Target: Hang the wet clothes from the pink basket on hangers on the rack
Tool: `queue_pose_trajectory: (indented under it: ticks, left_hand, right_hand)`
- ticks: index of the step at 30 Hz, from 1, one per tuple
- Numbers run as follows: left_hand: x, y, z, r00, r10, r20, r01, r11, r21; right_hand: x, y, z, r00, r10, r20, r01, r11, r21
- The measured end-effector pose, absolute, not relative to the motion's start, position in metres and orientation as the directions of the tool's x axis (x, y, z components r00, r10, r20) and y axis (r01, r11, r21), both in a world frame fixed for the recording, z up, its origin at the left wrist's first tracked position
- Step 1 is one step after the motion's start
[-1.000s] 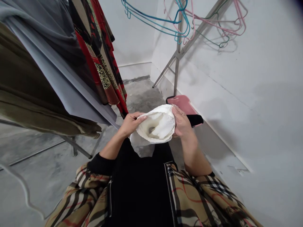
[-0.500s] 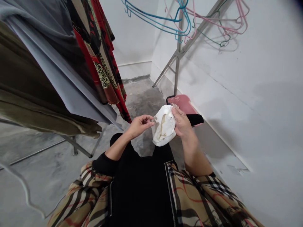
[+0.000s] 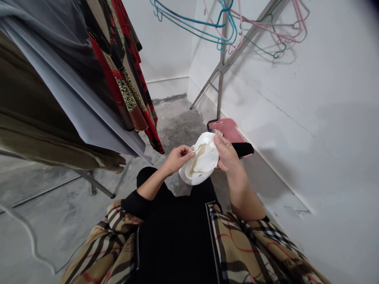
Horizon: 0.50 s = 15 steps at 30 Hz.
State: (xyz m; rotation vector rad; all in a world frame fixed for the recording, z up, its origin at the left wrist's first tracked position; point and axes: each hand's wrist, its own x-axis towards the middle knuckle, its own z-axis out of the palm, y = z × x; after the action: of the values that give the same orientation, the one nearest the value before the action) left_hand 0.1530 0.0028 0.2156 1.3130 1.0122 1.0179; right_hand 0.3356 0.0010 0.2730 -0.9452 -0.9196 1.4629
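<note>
I hold a small white cloth item with a brownish stain in front of my body. My right hand grips its right edge with the fingers curled round it. At the left edge my left hand pinches the cloth between thumb and fingers. Both hands hover above the grey concrete floor, near a pink case lying on the floor by the wall.
Clothes in red pattern, grey and olive hang on a rack at the left. A metal stand against the white wall carries several blue and pink wire hangers. A black object lies beside the pink case.
The cloth was spread wide between both hands, then bunched in my right hand while the left let go. Now my left hand pinches its left edge again.
</note>
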Motion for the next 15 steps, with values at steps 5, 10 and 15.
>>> queue_pose_trajectory:
  ticks: [5, 10, 15]
  left_hand:
    - [0.149, 0.001, 0.219, 0.202, 0.979, 0.006, -0.118, 0.019, 0.993]
    - [0.142, 0.007, 0.219, 0.238, 0.97, 0.05, 0.087, -0.072, 0.994]
    - [0.125, 0.015, 0.233, 0.061, 0.983, 0.173, 0.34, -0.184, 0.922]
  right_hand:
    - [0.336, 0.003, 0.267, -0.041, 0.996, -0.075, -0.355, -0.085, -0.931]
    - [0.338, 0.004, 0.263, -0.054, 0.996, -0.075, -0.308, -0.088, -0.947]
    - [0.349, 0.001, 0.258, -0.127, 0.992, 0.02, -0.115, 0.005, -0.993]
